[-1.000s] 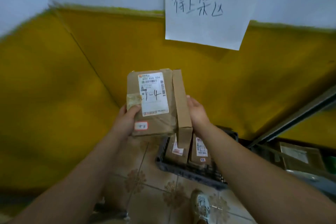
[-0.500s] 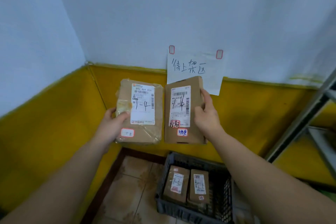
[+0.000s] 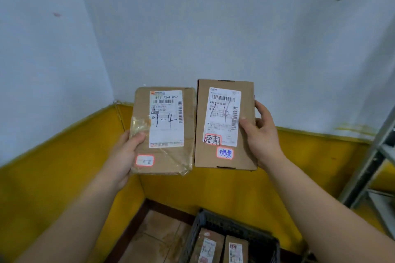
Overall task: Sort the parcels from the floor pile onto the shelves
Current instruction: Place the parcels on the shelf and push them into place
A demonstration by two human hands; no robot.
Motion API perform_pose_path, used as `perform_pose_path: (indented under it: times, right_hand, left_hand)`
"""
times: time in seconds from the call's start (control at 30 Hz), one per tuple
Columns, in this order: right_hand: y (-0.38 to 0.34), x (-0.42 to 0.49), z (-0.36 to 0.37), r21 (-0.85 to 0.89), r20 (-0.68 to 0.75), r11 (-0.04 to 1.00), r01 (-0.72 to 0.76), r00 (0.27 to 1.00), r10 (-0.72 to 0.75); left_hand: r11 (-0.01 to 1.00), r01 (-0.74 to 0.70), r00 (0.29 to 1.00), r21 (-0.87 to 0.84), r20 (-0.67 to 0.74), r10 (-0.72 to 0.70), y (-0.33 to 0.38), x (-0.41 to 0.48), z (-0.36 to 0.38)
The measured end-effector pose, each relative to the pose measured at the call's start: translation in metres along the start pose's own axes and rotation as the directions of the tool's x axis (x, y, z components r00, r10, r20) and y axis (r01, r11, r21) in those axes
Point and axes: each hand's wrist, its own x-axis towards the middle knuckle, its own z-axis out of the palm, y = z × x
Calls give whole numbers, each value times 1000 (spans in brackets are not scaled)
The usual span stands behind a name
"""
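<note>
I hold two brown cardboard parcels side by side in front of the wall corner, labels facing me. My left hand (image 3: 126, 156) grips the taped parcel (image 3: 171, 160) marked "7-4" by its lower left edge, thumb on the front. My right hand (image 3: 259, 136) grips the taller parcel (image 3: 245, 160) by its right edge, thumb on the white label. The two parcels nearly touch along their inner edges. Below, a dark plastic crate (image 3: 213, 222) on the floor holds two more labelled parcels (image 3: 208, 247).
A white wall with a yellow lower band forms a corner straight ahead. A grey metal shelf frame (image 3: 367, 168) stands at the right edge. Brown patterned floor tiles (image 3: 158, 239) lie left of the crate.
The view tilted further up, so the handwritten wall sign is now hidden behind the parcels. Both parcels sit closer and larger, still held side by side; a second ago the right one showed edge-on.
</note>
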Motion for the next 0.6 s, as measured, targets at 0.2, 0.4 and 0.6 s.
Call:
perform_pose_path:
  times: [0.2, 0.4, 0.6]
  right_hand:
    - [-14, -19, -7, -73, -17, 995, 64, 998, -65]
    - [-38, -67, -26, -138, -91, 986, 93, 990, -106]
    - [-40, -157, -51, -178, -273, 984, -3, 961, -46]
  left_hand:
    - [998, -48, 998, 31, 41, 47, 6, -15, 1]
    - [999, -35, 973, 2, 228, 34, 11, -25, 1]
    - [998, 50, 891, 29, 450, -58, 1, -50, 9]
